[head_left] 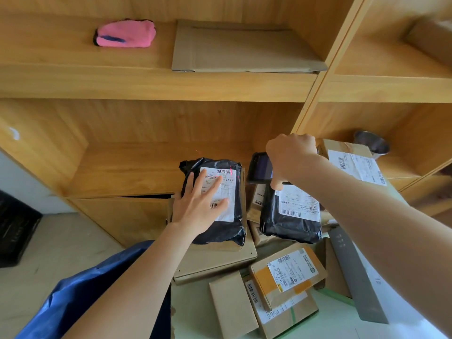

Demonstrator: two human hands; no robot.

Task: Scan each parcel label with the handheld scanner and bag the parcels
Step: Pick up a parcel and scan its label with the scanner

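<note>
Dark handheld scanner (260, 168): grip and right part hidden behind the right hand (291, 157). White shipping label (220, 192) on left black plastic mailer: lower left covered by the left hand's (198, 209) fingers; print too small to read. Blue plastic bag (80, 289) cut off at bottom edge. Steel cup (371, 143), possibly a bowl, partly behind a brown carton (342, 145).

Parcel sorting or mailroom space, labelled cardboard boxes (285, 272) and black mailer bags (216, 201) heaped beside bare wooden shelving (156, 86), flattened cardboard (244, 50) stored above
</note>
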